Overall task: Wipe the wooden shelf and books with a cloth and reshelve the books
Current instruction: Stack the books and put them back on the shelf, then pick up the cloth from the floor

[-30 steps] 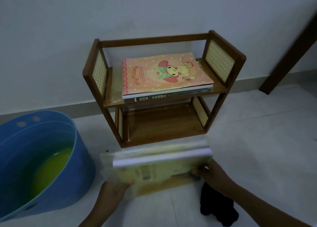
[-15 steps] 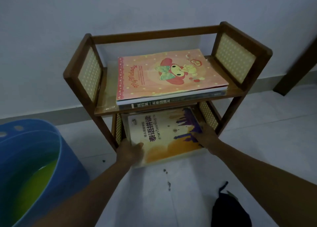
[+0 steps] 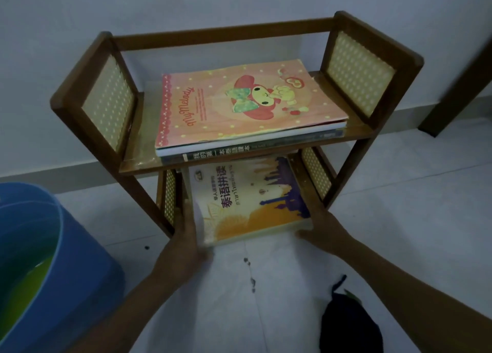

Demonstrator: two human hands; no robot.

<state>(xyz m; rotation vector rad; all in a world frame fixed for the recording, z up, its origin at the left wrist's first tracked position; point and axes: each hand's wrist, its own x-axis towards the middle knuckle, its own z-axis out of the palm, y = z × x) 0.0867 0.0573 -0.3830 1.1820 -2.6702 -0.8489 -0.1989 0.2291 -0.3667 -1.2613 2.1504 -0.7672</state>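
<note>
Hands apart, the left hand point(image 3: 186, 242) and right hand point(image 3: 323, 228) hold the side edges of a yellow paperback with purple skyline cover point(image 3: 250, 201); it lies flat on the lower board of the dark wooden two-tier shelf point(image 3: 93, 83), front edge overhanging. Pink cartoon notebook point(image 3: 239, 105) tops a stack on the upper board; black cloth point(image 3: 348, 323) lies on the floor near the right forearm; blue plastic tub point(image 3: 80, 267) stands left.

A blue plastic tub point(image 3: 80, 278) fills the lower left of the frame, cut off by the left and bottom edges; inside it sits a yellow-green liquid point(image 3: 24, 294), its surface low against the inner wall. The floor point(image 3: 399, 206) is pale and tiled, with a few small dark specks point(image 3: 250, 272) scattered near the lower middle. A plain white wall point(image 3: 239, 1) takes up the top of the frame, edged below by a light skirting board point(image 3: 53, 174). At the far right a dark slanted piece point(image 3: 458, 97), perhaps a door frame, reaches the floor.
</note>
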